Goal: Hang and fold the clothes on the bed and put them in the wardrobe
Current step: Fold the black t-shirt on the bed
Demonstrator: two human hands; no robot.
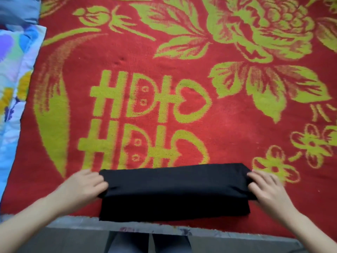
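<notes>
Nearest of all, below the black garment, two legs [149, 243] in grey trousers stand against the bed's grey front edge [255, 234], seen from above.

One black garment [173, 189] lies on the bed just beyond that edge. It is folded into a wide, flat band with a thicker folded layer along its far side. It is the only piece of clothing in view.

Two bare hands hold it, one at each end. The left hand [85, 185] grips the left end, with its fingers curled over the top layer. The right hand [264, 185] grips the right end in the same way. Both forearms reach in from the lower corners and are slightly blurred.

Under and beyond the garment, one red blanket [237, 115] covers the bed and fills most of the view. It has a yellow-green woven pattern. Two matching symbols, each ending in a heart shape, sit directly beyond the garment, one behind the other. To the right of the garment are smaller blossoms. Far beyond it, to the right, is one large bloom with leaves.

Left of the garment, past the blanket's edge, lies one pale quilt [16, 79] printed with blue, purple and yellow shapes. Beyond that, in the far left corner, is one plain blue cloth [18, 10].
</notes>
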